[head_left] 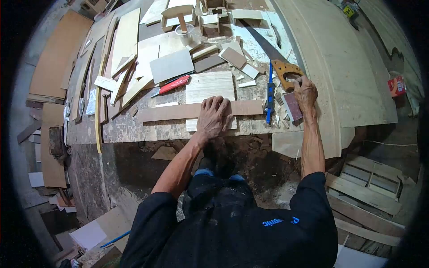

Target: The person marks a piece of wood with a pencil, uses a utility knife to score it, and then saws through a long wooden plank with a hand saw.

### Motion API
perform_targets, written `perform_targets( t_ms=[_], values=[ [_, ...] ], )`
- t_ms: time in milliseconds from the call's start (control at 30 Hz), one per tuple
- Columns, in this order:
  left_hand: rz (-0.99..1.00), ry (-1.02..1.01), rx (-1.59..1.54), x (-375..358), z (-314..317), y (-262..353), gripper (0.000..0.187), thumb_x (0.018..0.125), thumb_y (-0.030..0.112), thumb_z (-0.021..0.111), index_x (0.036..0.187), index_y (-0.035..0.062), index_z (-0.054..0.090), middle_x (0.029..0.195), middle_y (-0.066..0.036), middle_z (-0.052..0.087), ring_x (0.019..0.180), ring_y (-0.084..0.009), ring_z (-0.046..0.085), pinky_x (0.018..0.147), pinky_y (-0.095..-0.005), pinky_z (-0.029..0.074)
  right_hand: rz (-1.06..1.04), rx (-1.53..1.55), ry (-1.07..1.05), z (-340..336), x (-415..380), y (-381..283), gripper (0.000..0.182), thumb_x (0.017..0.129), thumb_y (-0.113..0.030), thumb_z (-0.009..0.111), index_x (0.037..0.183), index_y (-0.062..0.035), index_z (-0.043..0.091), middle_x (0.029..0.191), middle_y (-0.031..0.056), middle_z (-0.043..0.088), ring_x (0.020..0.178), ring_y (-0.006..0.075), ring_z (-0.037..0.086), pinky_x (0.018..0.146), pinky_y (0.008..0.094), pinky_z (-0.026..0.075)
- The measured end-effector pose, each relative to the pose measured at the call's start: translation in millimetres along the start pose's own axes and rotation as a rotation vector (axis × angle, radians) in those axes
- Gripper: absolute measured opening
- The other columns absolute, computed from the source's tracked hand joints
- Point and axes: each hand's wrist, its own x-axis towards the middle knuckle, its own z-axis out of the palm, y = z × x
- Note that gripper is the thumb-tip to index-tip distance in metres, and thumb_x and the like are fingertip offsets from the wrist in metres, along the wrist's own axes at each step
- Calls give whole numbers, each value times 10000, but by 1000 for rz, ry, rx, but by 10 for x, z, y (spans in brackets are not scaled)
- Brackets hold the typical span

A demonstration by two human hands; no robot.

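Far left of the pale board (209, 83), a long, narrow wooden strip (99, 107) is laid past the worktable's edge. Nearer the board, a smooth grey rectangular panel (172, 66) is seen beyond a slim red tool (175, 84). A flat, reddish-brown wooden slat (165, 112) is laid crosswise over the streaky-grained board, its ends carried past both sides. Both are covered in part by the left hand (213, 117), its fingers bent and held close together, with the slat pressed beneath.

Right of the board, pale offcuts (247, 84) are scattered, and a straight blue-and-black tool (269, 96) is set upright to the slat's line. Farther right, a dark-red-faced block (292, 107) is placed just beside the right hand (306, 94), whose curled fingers are rested at the saw's (286, 71) orange-brown wooden handle; how firmly it is gripped cannot be told. The long, tapering blade is stretched away beyond the board.
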Motion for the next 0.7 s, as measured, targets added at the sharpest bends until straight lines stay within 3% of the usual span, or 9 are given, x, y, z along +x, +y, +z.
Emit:
perform_targets(
  t_ms=[33, 133, 167, 267, 300, 433, 533, 667, 700],
  values=[
    [-3, 4, 2, -8, 5, -1, 490, 861, 331, 599, 1253, 61, 481, 1212, -163, 458, 1155, -372, 411, 1011, -493, 303, 33, -21, -31, -5, 8, -31, 210, 844, -258, 651, 850, -49, 624, 790, 168, 632, 786, 381, 620, 696, 473, 483],
    [-5, 16, 2, 8, 21, -4, 498, 856, 332, 603, 1253, 57, 480, 1213, -163, 456, 1155, -372, 409, 1011, -494, 302, -228, -120, 75, 137, 20, 15, 220, 835, -262, 659, 884, -52, 615, 817, 159, 621, 834, 373, 607, 700, 452, 484],
    [-3, 15, -1, 6, 19, -4, 499, 855, 333, 603, 1253, 57, 480, 1215, -163, 455, 1158, -371, 406, 1012, -494, 301, -175, -114, 1, 190, 4, 26, 274, 827, -299, 656, 966, -66, 615, 983, 151, 606, 1003, 346, 565, 813, 469, 463],
    [9, 15, 7, 10, -28, 21, 499, 860, 329, 598, 1254, 48, 474, 1209, -166, 456, 1154, -360, 411, 1008, -486, 302, -198, -338, -38, 272, -135, -76, 360, 810, -343, 656, 1056, -85, 606, 1138, 140, 554, 1140, 326, 488, 932, 546, 378],
    [18, 23, 25, 10, -34, 24, 502, 860, 328, 596, 1252, 40, 470, 1196, -166, 463, 1147, -350, 421, 1002, -478, 304, -147, -311, -147, 310, -116, -73, 410, 802, -362, 645, 1107, -93, 599, 1199, 135, 516, 1211, 328, 425, 977, 631, 285],
    [5, 7, 5, 10, -12, -17, 494, 862, 332, 596, 1248, 49, 475, 1203, -166, 456, 1143, -359, 414, 1001, -484, 304, -142, -354, -203, 390, -52, -95, 362, 814, -318, 600, 1090, -83, 593, 1169, 137, 537, 1190, 326, 457, 964, 728, 248],
    [-10, -17, -12, 13, -29, -12, 493, 865, 334, 595, 1255, 59, 471, 1207, -161, 452, 1139, -365, 411, 1002, -488, 306, -123, -394, -308, 330, 56, -181, 340, 836, -311, 568, 1078, -73, 587, 1146, 134, 554, 1169, 328, 487, 981, 748, 222],
    [5, 6, -11, 12, -20, -14, 506, 861, 338, 596, 1260, 57, 461, 1195, -160, 455, 1135, -364, 418, 996, -484, 310, -51, -289, -167, 235, 59, -285, 279, 897, -295, 516, 1025, -53, 571, 1091, 130, 589, 1091, 311, 559, 995, 723, 236],
    [3, 3, -14, 17, -21, -18, 508, 860, 338, 597, 1259, 56, 460, 1194, -161, 455, 1137, -365, 417, 994, -483, 311, -134, -271, -60, 210, 26, -285, 278, 911, -299, 515, 994, -37, 561, 1045, 154, 609, 1022, 329, 585, 962, 662, 309]
  ],
)
